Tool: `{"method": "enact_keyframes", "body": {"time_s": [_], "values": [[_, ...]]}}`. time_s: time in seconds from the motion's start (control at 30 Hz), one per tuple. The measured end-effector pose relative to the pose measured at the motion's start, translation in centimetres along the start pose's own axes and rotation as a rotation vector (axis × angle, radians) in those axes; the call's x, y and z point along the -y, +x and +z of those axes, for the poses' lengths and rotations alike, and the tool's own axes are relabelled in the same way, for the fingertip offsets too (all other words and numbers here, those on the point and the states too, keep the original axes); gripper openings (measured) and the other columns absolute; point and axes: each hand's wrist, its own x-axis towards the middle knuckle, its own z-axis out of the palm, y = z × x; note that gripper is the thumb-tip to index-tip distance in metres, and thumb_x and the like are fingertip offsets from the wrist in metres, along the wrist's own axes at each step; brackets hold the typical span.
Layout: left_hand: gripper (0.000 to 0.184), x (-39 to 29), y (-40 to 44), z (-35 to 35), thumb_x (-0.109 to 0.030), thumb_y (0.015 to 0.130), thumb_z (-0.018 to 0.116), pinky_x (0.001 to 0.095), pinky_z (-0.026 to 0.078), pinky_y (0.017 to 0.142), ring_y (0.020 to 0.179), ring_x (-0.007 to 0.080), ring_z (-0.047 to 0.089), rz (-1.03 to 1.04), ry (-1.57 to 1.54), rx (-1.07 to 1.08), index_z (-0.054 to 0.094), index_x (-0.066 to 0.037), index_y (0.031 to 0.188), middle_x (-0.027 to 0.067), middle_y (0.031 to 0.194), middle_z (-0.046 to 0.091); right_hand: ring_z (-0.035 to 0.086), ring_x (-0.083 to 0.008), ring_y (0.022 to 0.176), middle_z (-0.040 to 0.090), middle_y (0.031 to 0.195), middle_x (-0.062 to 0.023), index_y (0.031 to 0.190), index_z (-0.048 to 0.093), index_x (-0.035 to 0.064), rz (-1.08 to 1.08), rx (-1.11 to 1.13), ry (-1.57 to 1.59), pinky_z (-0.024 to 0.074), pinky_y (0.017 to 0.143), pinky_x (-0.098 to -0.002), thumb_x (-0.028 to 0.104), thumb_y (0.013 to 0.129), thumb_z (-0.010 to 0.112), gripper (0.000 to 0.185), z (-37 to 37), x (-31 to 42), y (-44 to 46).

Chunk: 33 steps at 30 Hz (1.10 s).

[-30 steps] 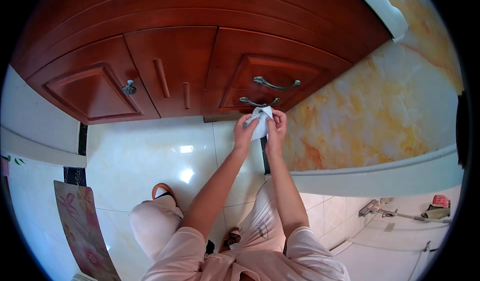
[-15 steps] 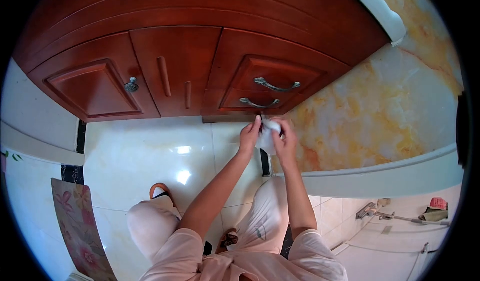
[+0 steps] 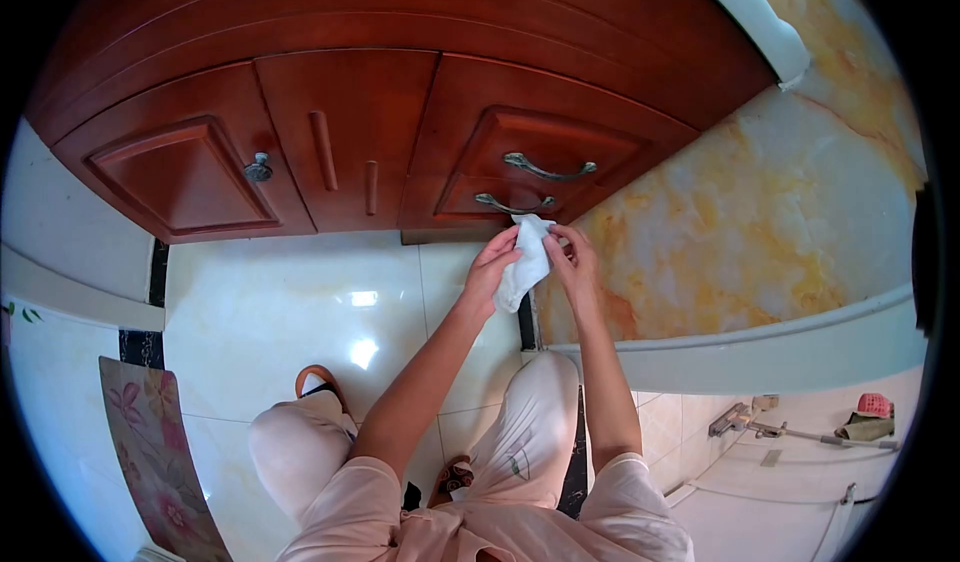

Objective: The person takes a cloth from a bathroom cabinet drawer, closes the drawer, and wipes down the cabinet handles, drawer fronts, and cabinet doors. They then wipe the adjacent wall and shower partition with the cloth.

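Note:
A white cloth or wipe (image 3: 527,262) hangs between my two hands, low in front of the reddish-brown cabinet; I cannot tell whether it is fabric or paper. My left hand (image 3: 490,267) pinches its left side, thumb laid over it. On the other side, my right hand (image 3: 573,257) grips the upper right edge between thumb and fingers. Just above the cloth are the cabinet's lower drawer handle (image 3: 515,204) and upper drawer handle (image 3: 550,168).
A cabinet door with a round knob (image 3: 258,168) is at the left. Marble-patterned wall (image 3: 700,232) rises on the right. Glossy tiles (image 3: 300,302) cover the floor, with a floral mat (image 3: 160,452) at lower left. A long-handled mop (image 3: 760,425) lies at lower right.
The cloth, bunched up before, is now spread longer and flatter between the hands. My left hand has turned and shifted slightly left and down.

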Motion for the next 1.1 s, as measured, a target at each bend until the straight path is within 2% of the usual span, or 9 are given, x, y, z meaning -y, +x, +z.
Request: {"method": "enact_keyframes", "body": {"time_s": [0.2, 0.37, 0.4, 0.5, 0.53, 0.63, 0.73, 0.97, 1.1], "values": [[0.037, -1.2, 1.0, -1.6, 0.003, 0.087, 0.054, 0.029, 0.047, 0.09, 0.105, 0.0159, 0.056, 0.064, 0.287, 0.019, 0.05, -0.001, 0.123, 0.0084, 0.116, 0.058, 0.048, -0.0071, 0.065, 0.054, 0.078, -0.0012, 0.093, 0.065, 0.0003, 0.107, 0.179, 0.22, 0.0374, 0.057, -0.0205, 0.011, 0.084, 0.064, 0.014, 2.7, -4.3, 2.3], [0.037, 0.2, 0.5, 0.1, -0.002, 0.083, 0.064, 0.0266, 0.045, 0.088, 0.1, 0.0151, 0.056, 0.227, 0.506, -0.049, 0.053, -0.002, 0.118, 0.006, 0.108, 0.06, 0.045, -0.0046, 0.063, 0.052, 0.077, 0.0026, 0.086, 0.062, 0.0, 0.052, 0.005, 0.316, 0.0356, 0.056, -0.0191, 0.006, 0.084, 0.063, 0.006, 3.2, -3.9, 0.6], [0.039, 0.3, 0.4, 0.3, -0.004, 0.08, 0.069, 0.027, 0.043, 0.09, 0.101, 0.0142, 0.055, 0.147, 0.594, -0.104, 0.055, -0.002, 0.117, 0.0053, 0.108, 0.06, 0.044, -0.0041, 0.063, 0.052, 0.077, 0.0032, 0.085, 0.061, 0.0, 0.039, -0.055, 0.353, 0.0351, 0.056, -0.0186, 0.005, 0.084, 0.063, 0.005, 3.3, -3.3, 0.2], [0.035, 0.2, 0.9, 0.4, -0.005, 0.081, 0.069, 0.026, 0.043, 0.089, 0.1, 0.0122, 0.055, 0.638, 1.19, -0.146, 0.057, -0.002, 0.114, 0.004, 0.107, 0.06, 0.045, -0.0039, 0.062, 0.052, 0.077, 0.0032, 0.084, 0.06, 0.0, 0.074, -0.169, 0.347, 0.0355, 0.054, -0.0182, 0.004, 0.086, 0.062, 0.004, 3.8, -2.3, -0.5], [0.028, 0.4, 1.0, 0.4, -0.006, 0.085, 0.066, 0.0246, 0.043, 0.088, 0.1, 0.0115, 0.055, 0.666, 1.162, -0.164, 0.059, -0.001, 0.112, 0.0042, 0.106, 0.061, 0.046, -0.0043, 0.062, 0.052, 0.078, 0.0023, 0.085, 0.06, -0.0008, 0.053, -0.161, 0.338, 0.0367, 0.054, -0.0183, 0.003, 0.086, 0.061, 0.004, 3.9, -1.8, -0.5], [0.025, 1.2, 1.6, 0.6, -0.007, 0.089, 0.06, 0.0239, 0.044, 0.085, 0.097, 0.0116, 0.056, 0.421, 0.564, -0.181, 0.059, -0.002, 0.113, 0.0049, 0.104, 0.063, 0.051, -0.0059, 0.065, 0.054, 0.081, -0.0006, 0.089, 0.06, -0.0033, 0.0, -0.108, 0.339, 0.0408, 0.056, -0.0192, 0.002, 0.088, 0.057, 0.006, 4.3, -0.3, -0.5], [0.023, -0.3, 1.4, 0.5, -0.006, 0.093, 0.054, 0.0249, 0.045, 0.085, 0.094, 0.0119, 0.058, 0.24, 0.232, -0.235, 0.059, -0.002, 0.114, 0.0049, 0.104, 0.064, 0.058, -0.0093, 0.069, 0.056, 0.088, -0.0047, 0.097, 0.06, -0.0054, -0.011, 0.005, 0.406, 0.0469, 0.061, -0.0212, 0.001, 0.09, 0.054, 0.012, 5.1, 0.4, 0.0], [0.015, -0.7, 2.5, 0.8, -0.006, 0.09, 0.058, 0.0249, 0.047, 0.081, 0.089, 0.0129, 0.06, 0.209, -0.116, -0.279, 0.061, -0.002, 0.105, 0.0048, 0.099, 0.064, 0.054, -0.0057, 0.068, 0.06, 0.08, -0.0004, 0.099, 0.065, 0.0029, 0.042, -0.105, 0.327, 0.0417, 0.057, -0.0179, 0.008, 0.092, 0.056, 0.013, 1.8, 1.5, 1.8], [0.01, -0.2, 3.7, 1.2, -0.002, 0.086, 0.061, 0.0265, 0.048, 0.08, 0.087, 0.0148, 0.06, 0.163, -0.169, -0.492, 0.061, -0.003, 0.096, 0.0048, 0.095, 0.064, 0.052, -0.0053, 0.065, 0.061, 0.077, 0.001, 0.099, 0.064, 0.0004, -0.035, -0.013, 0.18, 0.0389, 0.054, -0.0195, 0.012, 0.09, 0.061, 0.015, 1.5, 1.1, 4.4]]}}
